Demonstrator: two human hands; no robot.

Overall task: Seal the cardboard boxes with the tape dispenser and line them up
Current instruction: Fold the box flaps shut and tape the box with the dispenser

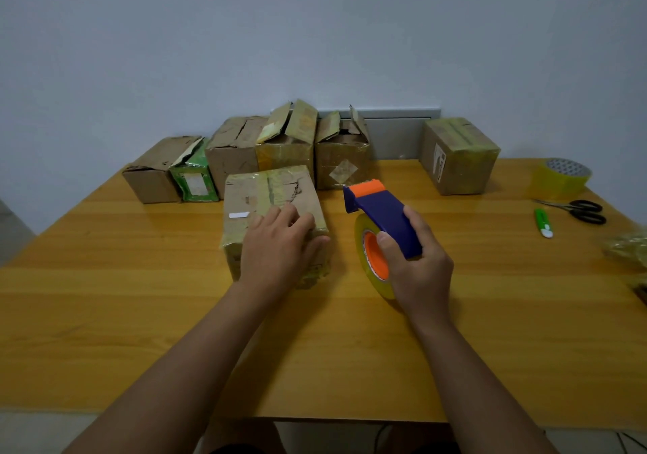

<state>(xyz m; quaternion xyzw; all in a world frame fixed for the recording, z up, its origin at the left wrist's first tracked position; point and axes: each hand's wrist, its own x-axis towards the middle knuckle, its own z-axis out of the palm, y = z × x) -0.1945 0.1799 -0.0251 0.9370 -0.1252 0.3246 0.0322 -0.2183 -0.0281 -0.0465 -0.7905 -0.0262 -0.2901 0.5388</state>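
Both hands work over my yellow wooden table [140, 313] against a plain wall: left hand [276, 247] lies flat on the taped box [269, 194]; right hand [416, 264] grips the tape dispenser [381, 215] just beside it.

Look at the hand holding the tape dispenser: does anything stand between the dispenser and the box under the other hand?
Nothing visible does. The right hand holds the tape dispenser just right of the front box, with only bare table between. The left hand rests on that box's near end.
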